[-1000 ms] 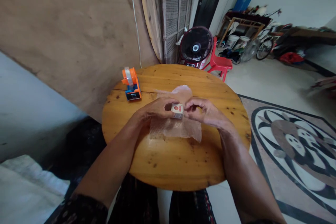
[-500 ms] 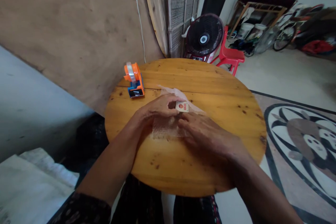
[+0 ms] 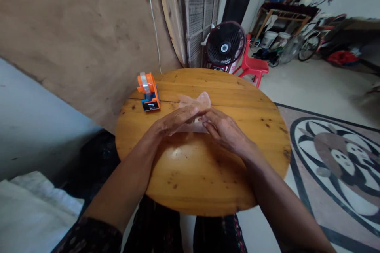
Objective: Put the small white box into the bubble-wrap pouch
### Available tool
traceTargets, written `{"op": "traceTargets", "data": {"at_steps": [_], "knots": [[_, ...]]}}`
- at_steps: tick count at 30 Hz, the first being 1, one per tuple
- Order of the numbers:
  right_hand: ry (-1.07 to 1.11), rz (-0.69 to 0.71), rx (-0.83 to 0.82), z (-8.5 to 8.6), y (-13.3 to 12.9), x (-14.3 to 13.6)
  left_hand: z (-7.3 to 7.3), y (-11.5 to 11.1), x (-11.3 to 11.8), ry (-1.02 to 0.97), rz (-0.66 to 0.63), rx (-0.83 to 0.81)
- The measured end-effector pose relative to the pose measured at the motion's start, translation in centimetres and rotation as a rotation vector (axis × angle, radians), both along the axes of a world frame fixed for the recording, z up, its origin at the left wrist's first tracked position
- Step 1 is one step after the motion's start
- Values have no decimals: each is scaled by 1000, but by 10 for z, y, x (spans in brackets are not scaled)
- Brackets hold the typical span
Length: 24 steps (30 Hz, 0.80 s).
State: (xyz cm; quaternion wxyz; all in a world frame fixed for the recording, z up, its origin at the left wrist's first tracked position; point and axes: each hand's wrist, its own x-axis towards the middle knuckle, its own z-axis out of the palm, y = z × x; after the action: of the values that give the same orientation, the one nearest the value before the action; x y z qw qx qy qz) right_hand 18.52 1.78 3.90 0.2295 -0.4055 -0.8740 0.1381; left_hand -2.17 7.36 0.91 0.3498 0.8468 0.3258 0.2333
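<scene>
A small pale box (image 3: 198, 119) lies between my hands, mostly covered by fingers and a sheet of clear bubble wrap (image 3: 192, 127). The sheet's near edge is folded up around the box, and its far part sticks up beyond my fingertips. My left hand (image 3: 180, 119) is closed over the left side of the box and wrap. From the right, my right hand (image 3: 221, 126) pinches the wrap at the box's right end. Both hands rest low over the round wooden table (image 3: 202, 182).
An orange and blue tape dispenser (image 3: 149, 91) stands at the table's back left. Past the table's far edge are a fan (image 3: 225, 45) and a red chair (image 3: 253, 65). A wall (image 3: 89, 19) rises at the left.
The near part of the wrap has been folded up over the box, which is now mostly hidden. My right hand has moved up and closed on the wrap. The view has shifted slightly.
</scene>
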Motion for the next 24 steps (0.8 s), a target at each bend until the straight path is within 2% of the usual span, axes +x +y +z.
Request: {"op": "traceTargets", "data": {"at_steps": [3,9,18,24], "knots": [[4,-125,-42,-2,4,0,2,-1,0,-99,-57,-14],[-5,-287,-59,-7,11,-1,7,-4,-3,-36,39,-110],[-1,-322,-76,-14,17,-3,6,-10,7,45,238,-22],[38,-323,-108,-15,21,0,6,-10,10,18,241,-37]]}}
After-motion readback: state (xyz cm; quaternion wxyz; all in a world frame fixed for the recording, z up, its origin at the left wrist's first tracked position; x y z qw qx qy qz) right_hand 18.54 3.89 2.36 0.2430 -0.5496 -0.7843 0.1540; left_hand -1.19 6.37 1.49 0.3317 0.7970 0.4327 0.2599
